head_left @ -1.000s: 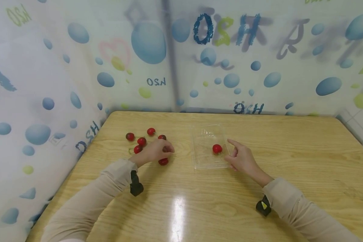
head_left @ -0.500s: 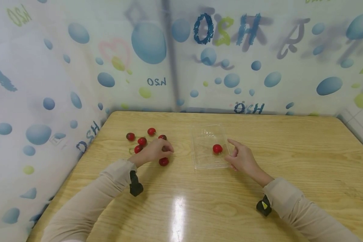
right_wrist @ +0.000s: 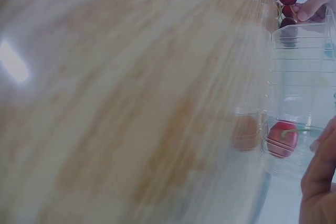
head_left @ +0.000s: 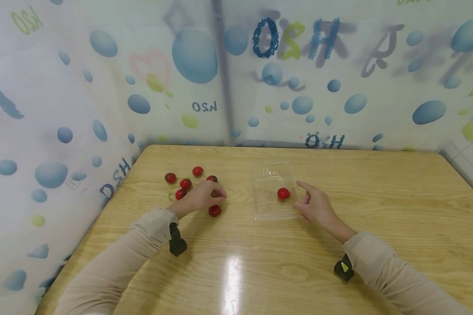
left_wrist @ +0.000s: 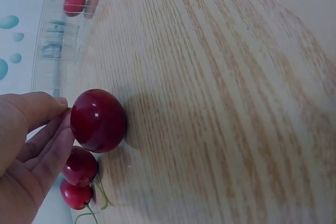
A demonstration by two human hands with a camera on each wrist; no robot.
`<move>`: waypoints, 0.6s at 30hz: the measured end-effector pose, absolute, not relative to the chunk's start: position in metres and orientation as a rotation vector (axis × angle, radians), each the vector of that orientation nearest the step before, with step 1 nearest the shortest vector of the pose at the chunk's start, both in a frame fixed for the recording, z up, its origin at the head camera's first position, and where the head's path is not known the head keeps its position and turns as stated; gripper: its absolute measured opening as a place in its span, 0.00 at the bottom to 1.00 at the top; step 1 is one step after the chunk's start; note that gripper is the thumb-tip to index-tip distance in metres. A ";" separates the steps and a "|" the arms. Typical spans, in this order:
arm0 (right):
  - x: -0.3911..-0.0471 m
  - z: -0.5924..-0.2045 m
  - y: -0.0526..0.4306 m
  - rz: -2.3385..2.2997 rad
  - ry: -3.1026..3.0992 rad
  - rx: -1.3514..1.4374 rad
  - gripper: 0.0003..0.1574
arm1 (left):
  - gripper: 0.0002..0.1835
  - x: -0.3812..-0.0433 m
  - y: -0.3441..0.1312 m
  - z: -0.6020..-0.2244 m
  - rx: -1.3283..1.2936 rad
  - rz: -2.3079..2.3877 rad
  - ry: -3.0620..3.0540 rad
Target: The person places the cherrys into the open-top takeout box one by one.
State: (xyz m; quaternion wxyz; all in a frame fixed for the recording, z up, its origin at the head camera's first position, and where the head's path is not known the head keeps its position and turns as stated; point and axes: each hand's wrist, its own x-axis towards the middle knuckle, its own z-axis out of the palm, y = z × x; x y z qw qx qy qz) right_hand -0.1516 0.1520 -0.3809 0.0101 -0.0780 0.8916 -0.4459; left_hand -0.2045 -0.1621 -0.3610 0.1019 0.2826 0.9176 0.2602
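Note:
In the head view, my left hand (head_left: 205, 195) is low over the cherries on the left of the table. Its thumb and fingertips come together at the stem end of a dark red cherry (left_wrist: 98, 120), pinching the short stem; in the head view this cherry (head_left: 214, 211) shows just below the hand. Two more cherries (left_wrist: 80, 166) lie behind it in the left wrist view. My right hand (head_left: 317, 205) rests at the right side of a clear plastic container (head_left: 260, 212), index finger extended along its edge. One red cherry (head_left: 283, 194) with a green stem lies inside.
Several other cherries (head_left: 185, 184) lie loose around and beyond the left hand on the wooden table (head_left: 284, 271). A patterned curtain (head_left: 244, 87) with blue and green drops stands right behind the far edge, and another side closes off the left.
The cherry below my left hand has shifted slightly to the right. Both hands and the container stay practically where they were.

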 end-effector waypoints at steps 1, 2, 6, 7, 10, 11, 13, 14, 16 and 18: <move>-0.152 -0.381 0.152 -1.392 2.782 -0.243 0.39 | 0.04 -0.204 -0.162 -0.361 0.836 0.770 2.711; -0.152 -0.381 0.152 -1.396 2.779 -0.241 0.39 | 0.03 -0.204 -0.162 -0.361 0.836 0.775 2.712; -0.152 -0.381 0.152 -1.405 2.771 -0.236 0.39 | 0.03 -0.203 -0.163 -0.361 0.844 0.808 2.712; -0.152 -0.381 0.152 -1.408 2.768 -0.235 0.39 | 0.03 -0.202 -0.163 -0.361 0.843 0.821 2.710; -0.152 -0.381 0.152 -1.409 2.766 -0.239 0.39 | 0.03 -0.202 -0.163 -0.362 0.835 0.861 2.706; -0.152 -0.381 0.152 -1.409 2.766 -0.242 0.39 | 0.03 -0.201 -0.163 -0.363 0.823 0.877 2.705; -0.151 -0.380 0.151 -1.409 2.769 -0.249 0.39 | 0.03 -0.201 -0.163 -0.364 0.798 0.906 2.701; -0.151 -0.380 0.151 -1.407 2.771 -0.252 0.39 | 0.04 -0.201 -0.163 -0.365 0.784 0.922 2.698; -0.151 -0.380 0.151 -1.406 2.773 -0.256 0.39 | 0.04 -0.201 -0.164 -0.366 0.760 0.947 2.694; -0.151 -0.380 0.151 -1.408 2.772 -0.257 0.39 | 0.04 -0.201 -0.164 -0.367 0.738 0.968 2.692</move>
